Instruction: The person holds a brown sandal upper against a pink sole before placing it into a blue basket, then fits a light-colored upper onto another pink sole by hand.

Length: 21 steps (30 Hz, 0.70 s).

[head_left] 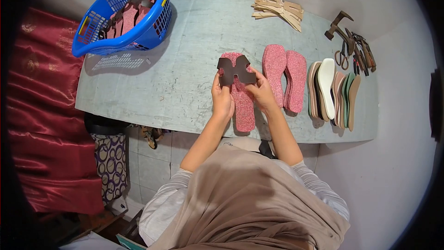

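Note:
Between my two hands, near the middle of the table, is a dark brown cut-out sandal strap [236, 71]. It lies across the upper part of a pink speckled sole [244, 113]. My left hand [223, 99] grips the strap's left lower edge, thumb toward the middle. On the other side my right hand [263, 93] holds its right lower edge, with the thumb pointing inward. Some fingers of both hands are hidden beneath the strap and sole. Just right of my right hand stand two stacks of pink soles [274, 67], [295, 81].
A blue basket [157, 16] at the back left holds pink sandals with dark straps [131, 14]. Light beige strips [277, 10] lie at the back. Multicoloured insoles [326, 88] sit at the right. Beyond them are a hammer [340, 28], scissors [342, 58] and pliers [363, 51].

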Tool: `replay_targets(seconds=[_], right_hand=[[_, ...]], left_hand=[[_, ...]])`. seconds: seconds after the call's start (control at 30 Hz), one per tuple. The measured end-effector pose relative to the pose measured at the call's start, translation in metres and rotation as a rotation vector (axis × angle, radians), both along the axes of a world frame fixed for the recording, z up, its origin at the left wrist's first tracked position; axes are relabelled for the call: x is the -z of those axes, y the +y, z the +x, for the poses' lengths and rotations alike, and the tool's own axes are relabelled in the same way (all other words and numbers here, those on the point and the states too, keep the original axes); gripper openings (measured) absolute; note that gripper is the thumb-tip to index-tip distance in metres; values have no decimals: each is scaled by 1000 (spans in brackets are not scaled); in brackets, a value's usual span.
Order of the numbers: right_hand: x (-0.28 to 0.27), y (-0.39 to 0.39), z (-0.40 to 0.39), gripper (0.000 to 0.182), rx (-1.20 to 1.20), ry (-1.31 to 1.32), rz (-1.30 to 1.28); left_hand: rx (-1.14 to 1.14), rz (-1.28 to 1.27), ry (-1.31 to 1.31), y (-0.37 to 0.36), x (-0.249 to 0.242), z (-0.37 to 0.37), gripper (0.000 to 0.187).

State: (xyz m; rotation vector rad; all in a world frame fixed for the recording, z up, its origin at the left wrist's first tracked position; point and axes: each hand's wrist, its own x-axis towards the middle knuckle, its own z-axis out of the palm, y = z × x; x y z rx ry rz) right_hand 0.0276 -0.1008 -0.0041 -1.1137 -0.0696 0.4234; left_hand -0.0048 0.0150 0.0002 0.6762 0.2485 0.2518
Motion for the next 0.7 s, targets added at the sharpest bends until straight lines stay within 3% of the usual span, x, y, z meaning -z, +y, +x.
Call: replay_targets(seconds=[0.03, 0.17, 0.47, 0.7], right_hand=[[-1, 7, -3, 49, 111, -10, -30], [-3, 32, -9, 35, 262, 29, -35], [-15, 110, -4, 25, 254, -72, 8], [-53, 195, 13, 21, 175, -30, 110]], left_hand=[[-8, 7, 3, 0, 3, -2, 28], [-26, 71, 40, 9, 9, -8, 29], [-129, 107, 19, 79, -7, -7, 30], [-118, 105, -32, 167, -49, 3, 34]])
